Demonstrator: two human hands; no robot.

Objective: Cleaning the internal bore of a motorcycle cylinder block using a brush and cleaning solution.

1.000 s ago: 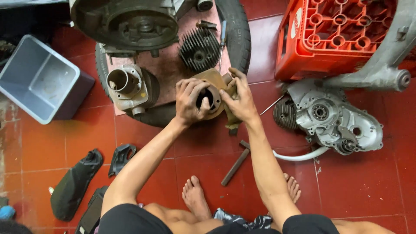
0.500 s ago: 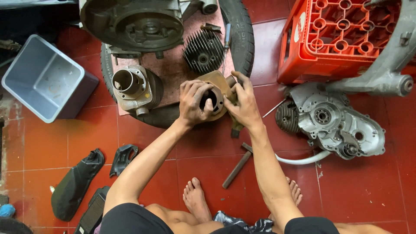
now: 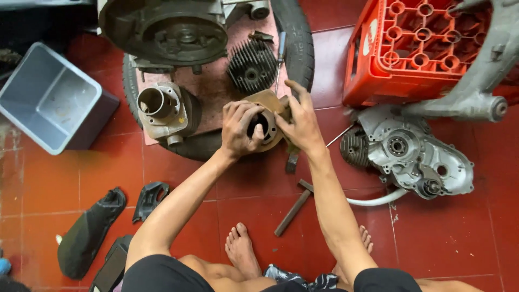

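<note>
Floor: red tiles [image 3: 448, 243] with pale grout lines, scuffed and dusty in places; the person sits on it, bare feet out in front.
Room: seen from above only; no walls show, so the kind of room cannot be told.
Tyre: one black tyre [image 3: 294, 40] lies flat on the floor, with a pinkish board [image 3: 213, 89] across it as a work surface.
Engine block: one big dark round engine part [image 3: 173, 32] at the top of the board.
Crate: one red plastic crate [image 3: 421, 48] with round cells, at the upper right.
Bin: one grey plastic bin [image 3: 51, 100], square, at the left.
Engine case: one silver engine case [image 3: 416, 154] on the tiles right of the hands, below a grey metal arm [image 3: 481, 81].
Cylinders: one pale metal cylinder [image 3: 162, 111] on the board; two finned black pieces, one on the board [image 3: 251, 65], one beside the case [image 3: 354, 146].
Black covers: three dark plastic pieces [image 3: 89, 232] on the tiles at the lower left.
Hammer: one hammer [image 3: 294, 208] on the floor between the arms.
Hose: one white hose [image 3: 378, 198] curving under the case.
Brown part: one brown round metal part [image 3: 268, 116], held above the tyre's near edge.
Left hand: left hand [image 3: 240, 130] wrapped around the brown part, thumb at its opening.
Right hand: right hand [image 3: 300, 121] clasped on the part's right side, fingers over the top.
</note>
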